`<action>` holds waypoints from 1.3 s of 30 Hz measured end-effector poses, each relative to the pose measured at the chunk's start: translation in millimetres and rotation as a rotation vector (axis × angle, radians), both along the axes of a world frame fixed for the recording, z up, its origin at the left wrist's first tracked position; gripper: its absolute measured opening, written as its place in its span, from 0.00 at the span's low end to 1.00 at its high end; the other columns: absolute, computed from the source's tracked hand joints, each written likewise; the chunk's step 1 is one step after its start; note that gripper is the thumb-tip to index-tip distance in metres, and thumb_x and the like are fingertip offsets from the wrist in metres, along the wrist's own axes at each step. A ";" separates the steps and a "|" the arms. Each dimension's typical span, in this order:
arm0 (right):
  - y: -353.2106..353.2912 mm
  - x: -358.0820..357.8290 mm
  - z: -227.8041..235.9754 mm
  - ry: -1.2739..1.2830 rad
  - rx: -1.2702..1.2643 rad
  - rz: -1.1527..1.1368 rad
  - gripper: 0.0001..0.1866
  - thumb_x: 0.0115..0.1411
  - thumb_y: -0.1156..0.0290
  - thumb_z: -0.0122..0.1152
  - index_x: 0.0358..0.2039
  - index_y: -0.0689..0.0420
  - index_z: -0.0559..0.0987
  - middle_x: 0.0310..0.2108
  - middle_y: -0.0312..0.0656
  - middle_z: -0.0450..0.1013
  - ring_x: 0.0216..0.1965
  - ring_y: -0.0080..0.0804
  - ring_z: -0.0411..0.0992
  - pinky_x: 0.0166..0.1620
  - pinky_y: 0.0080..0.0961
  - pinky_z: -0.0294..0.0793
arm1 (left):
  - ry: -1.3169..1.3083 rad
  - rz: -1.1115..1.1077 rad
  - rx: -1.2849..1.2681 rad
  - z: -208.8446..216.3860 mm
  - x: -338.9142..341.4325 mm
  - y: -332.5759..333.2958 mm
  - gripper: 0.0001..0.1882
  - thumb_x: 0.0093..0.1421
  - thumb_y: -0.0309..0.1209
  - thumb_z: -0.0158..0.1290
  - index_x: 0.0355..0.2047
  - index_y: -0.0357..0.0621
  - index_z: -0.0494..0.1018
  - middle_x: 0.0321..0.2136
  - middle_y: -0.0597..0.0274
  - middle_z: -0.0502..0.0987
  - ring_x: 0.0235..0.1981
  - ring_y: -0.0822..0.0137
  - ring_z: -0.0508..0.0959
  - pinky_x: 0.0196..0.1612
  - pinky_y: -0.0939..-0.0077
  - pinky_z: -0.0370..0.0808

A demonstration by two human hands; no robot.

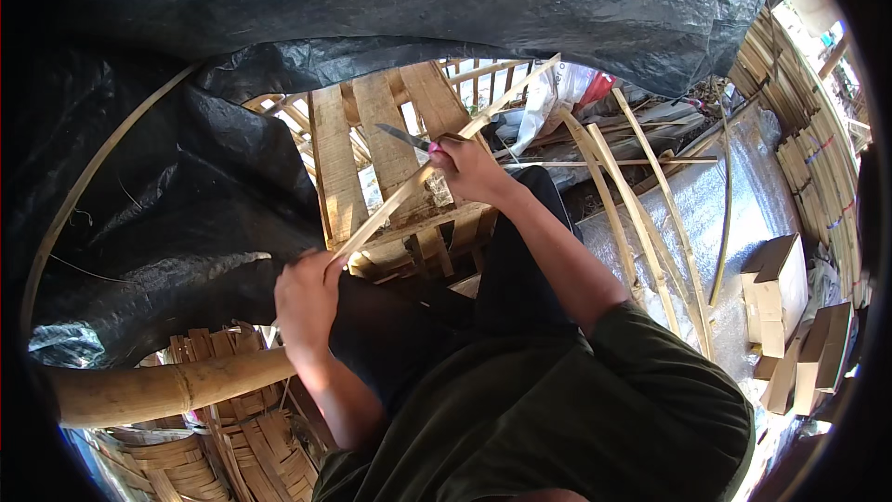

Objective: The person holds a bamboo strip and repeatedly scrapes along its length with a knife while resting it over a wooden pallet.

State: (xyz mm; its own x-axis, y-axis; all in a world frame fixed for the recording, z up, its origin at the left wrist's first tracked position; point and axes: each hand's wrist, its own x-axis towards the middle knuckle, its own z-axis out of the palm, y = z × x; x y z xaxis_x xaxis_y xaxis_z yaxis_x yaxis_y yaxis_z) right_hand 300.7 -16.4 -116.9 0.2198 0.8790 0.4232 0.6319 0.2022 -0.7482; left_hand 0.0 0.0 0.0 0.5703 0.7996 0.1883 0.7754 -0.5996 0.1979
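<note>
A long pale bamboo strip [386, 211] runs slantwise in front of me, from lower left up to the far right. My left hand [307, 305] is closed around its near end, just above my left thigh. My right hand [472, 172] grips a knife [401, 137] about midway along the strip. The dark blade points out to the left, and the handle is mostly hidden in my fingers. Hand and knife lie against the strip; the exact contact of the blade's edge cannot be made out.
A slatted wooden bench [372, 121] stands ahead under a black plastic sheet [418, 0]. Several bamboo strips [641, 223] lean at my right over a silvery sheet [757, 195], near cardboard boxes [780, 293]. A thick bamboo pole [177, 389] and woven bamboo [265, 451] are at lower left.
</note>
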 end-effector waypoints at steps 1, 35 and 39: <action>-3.7 3.1 1.6 0.042 0.037 0.002 0.05 0.65 0.76 0.55 0.38 0.66 0.75 0.34 0.59 0.74 0.36 0.59 0.74 0.40 0.42 0.72 | -0.029 -0.009 -0.015 -10.2 6.7 3.5 0.09 0.61 0.36 0.59 0.30 0.44 0.81 0.28 0.51 0.79 0.30 0.44 0.79 0.35 0.53 0.75; -18.7 -13.3 -7.0 0.125 0.035 0.031 0.05 0.68 0.75 0.53 0.36 0.65 0.70 0.30 0.59 0.72 0.35 0.65 0.70 0.36 0.45 0.69 | 0.183 0.171 0.123 10.8 -12.4 -74.1 0.10 0.63 0.38 0.58 0.37 0.48 0.83 0.37 0.52 0.83 0.33 0.52 0.82 0.33 0.61 0.77; -1.4 12.8 -16.9 0.071 0.118 0.003 0.06 0.67 0.75 0.53 0.36 0.64 0.72 0.29 0.58 0.71 0.32 0.61 0.70 0.36 0.42 0.69 | 0.080 0.108 0.122 -10.5 14.2 -58.4 0.09 0.64 0.36 0.56 0.30 0.46 0.79 0.33 0.52 0.82 0.33 0.50 0.82 0.34 0.58 0.77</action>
